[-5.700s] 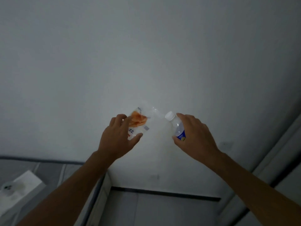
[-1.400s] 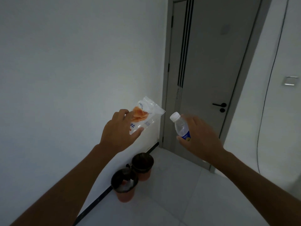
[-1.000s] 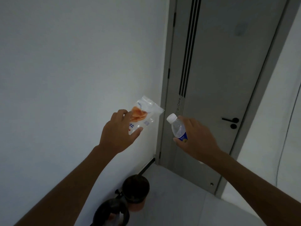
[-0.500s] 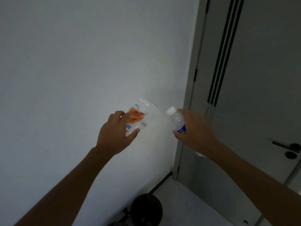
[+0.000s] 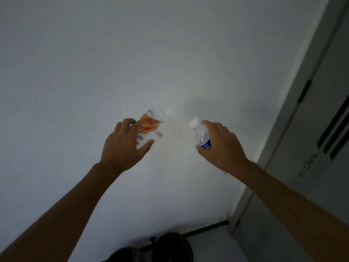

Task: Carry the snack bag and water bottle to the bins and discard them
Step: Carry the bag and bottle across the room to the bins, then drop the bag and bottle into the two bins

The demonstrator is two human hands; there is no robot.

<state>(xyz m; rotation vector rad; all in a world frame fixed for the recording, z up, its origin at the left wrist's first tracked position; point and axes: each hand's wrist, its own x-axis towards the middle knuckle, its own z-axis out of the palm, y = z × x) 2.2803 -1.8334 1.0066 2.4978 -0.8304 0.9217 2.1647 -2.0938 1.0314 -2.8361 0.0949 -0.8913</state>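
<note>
Left hand [image 5: 123, 146] pinches the snack bag [image 5: 150, 127], right hand [image 5: 220, 146] wraps the water bottle [image 5: 201, 134] (cap up); 2 bins [image 5: 172, 246] sit directly below, nearer the left.

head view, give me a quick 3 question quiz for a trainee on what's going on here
1. True or false: the left hand holds the bottle.
2. Where do the bins sit in the picture?
A. At the bottom edge, below the hands
B. Top right, by the door
C. They do not show
3. Fill in: the bottle's cap is ____ (on or off).

Key:
1. False. The left hand holds the bag; the right hand holds the bottle.
2. A
3. on
</note>
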